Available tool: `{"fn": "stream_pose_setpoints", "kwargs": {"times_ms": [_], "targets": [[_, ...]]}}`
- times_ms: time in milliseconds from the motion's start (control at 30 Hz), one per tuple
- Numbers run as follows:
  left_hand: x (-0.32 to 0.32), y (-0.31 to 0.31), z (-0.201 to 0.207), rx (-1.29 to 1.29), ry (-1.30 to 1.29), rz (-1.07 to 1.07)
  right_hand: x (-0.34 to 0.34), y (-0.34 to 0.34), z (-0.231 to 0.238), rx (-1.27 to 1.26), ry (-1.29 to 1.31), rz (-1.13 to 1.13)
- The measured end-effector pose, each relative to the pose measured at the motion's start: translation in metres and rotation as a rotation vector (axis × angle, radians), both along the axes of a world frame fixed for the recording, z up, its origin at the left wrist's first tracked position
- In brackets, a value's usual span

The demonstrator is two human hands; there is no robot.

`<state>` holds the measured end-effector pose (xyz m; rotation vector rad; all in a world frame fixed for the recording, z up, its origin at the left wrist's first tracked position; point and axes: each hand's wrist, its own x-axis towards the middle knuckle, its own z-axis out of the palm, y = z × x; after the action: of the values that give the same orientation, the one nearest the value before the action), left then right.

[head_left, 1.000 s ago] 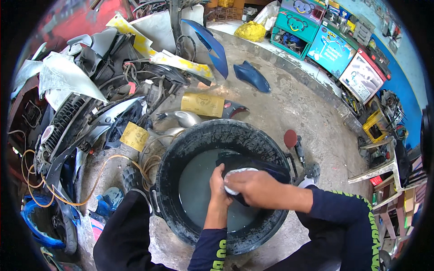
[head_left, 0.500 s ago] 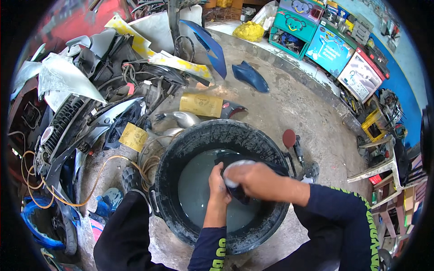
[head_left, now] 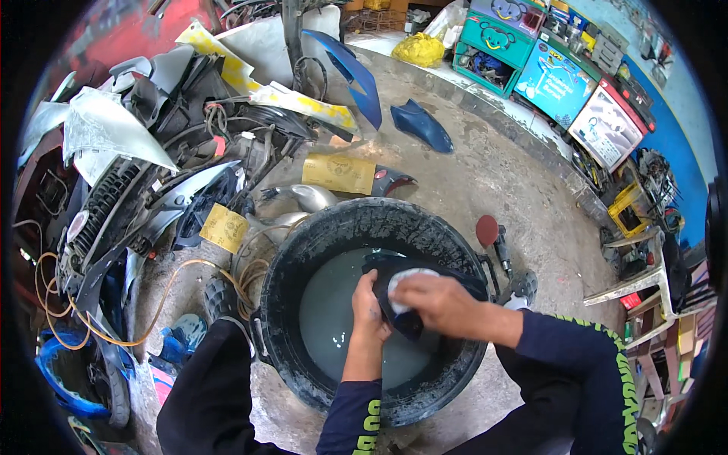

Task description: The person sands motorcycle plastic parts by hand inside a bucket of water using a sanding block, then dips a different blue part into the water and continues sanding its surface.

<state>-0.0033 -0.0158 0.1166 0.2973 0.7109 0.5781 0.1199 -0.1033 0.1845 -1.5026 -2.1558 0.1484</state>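
Observation:
Over a large black tub [head_left: 284, 258] of cloudy grey water [head_left: 324, 307], I hold a dark, curved panel [head_left: 464, 280] that looks like a motorcycle body part. My left hand [head_left: 368, 309] is closed on the panel's left edge, thumb on top, with the other fingers mostly hidden underneath. Pressed against the panel's upper face is a whitish pad [head_left: 402, 280], gripped in my right hand [head_left: 444, 302]. Whether that pad is a sanding pad or a wadded cloth I cannot make out. The panel's lower end dips low inside the tub.
Beyond the tub lie a sandpaper sheet [head_left: 337, 173] and a blue panel [head_left: 421, 127]. A sander with a red disc [head_left: 487, 230] stands right of the tub. Leftward are piled motorcycle parts [head_left: 114, 136], another sandpaper piece [head_left: 224, 227] and a yellowish hose [head_left: 174, 273].
My right hand and the whitish pad have shifted slightly right and down along the panel. The left hand keeps its grip, nearly in the same place.

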Motion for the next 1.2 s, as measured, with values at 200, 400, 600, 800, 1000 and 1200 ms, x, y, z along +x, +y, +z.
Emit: {"fn": "stream_pose_setpoints", "kwargs": {"times_ms": [200,400,600,800,1000,1200], "targets": [[0.001,-0.002,0.005,-0.042,0.0,0.032,-0.009,-0.008,0.003,0.032,0.0,0.05],[-0.002,0.003,-0.013,-0.038,-0.041,0.037,-0.013,-0.003,0.001,0.089,-0.015,0.145],[0.001,0.001,-0.002,0.029,0.104,0.081,-0.022,-0.006,0.003,0.11,-0.006,0.08],[0.0,0.004,-0.008,0.014,-0.094,0.029,-0.003,0.006,-0.003,-0.015,0.055,-0.112],[0.003,-0.002,0.003,-0.02,-0.073,0.018,0.02,0.01,-0.005,-0.188,-0.032,-0.25],[0.003,-0.002,-0.005,-0.025,-0.08,0.015,0.039,0.02,-0.003,-0.247,-0.024,-0.34]]}}
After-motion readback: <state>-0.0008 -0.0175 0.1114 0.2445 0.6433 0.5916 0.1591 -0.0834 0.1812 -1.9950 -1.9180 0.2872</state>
